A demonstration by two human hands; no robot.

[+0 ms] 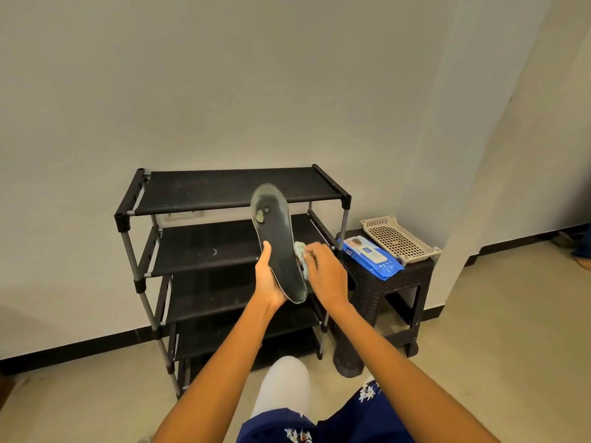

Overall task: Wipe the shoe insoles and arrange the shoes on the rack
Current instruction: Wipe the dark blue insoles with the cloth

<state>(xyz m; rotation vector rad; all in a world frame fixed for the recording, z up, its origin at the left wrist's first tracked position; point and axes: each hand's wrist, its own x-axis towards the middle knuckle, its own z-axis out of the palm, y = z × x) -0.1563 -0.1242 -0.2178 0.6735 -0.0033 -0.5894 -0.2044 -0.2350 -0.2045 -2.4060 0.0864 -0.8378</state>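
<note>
— Two hands in view. Report grip state.

— I see the left hand [268, 280] curled round the heel end of a dark insole [279, 243], thumb along its left edge. The insole is held tilted, toe end up, in front of the rack [204, 241]. The right hand [323, 272] pinches a pale wipe [301, 252] against the insole's right edge.

— Surroundings?

— I note a dark stool [399, 282] just right of the rack. A blue wipes pack [372, 258] lies at its front edge, a beige tray [399, 239] at its back edge.
</note>
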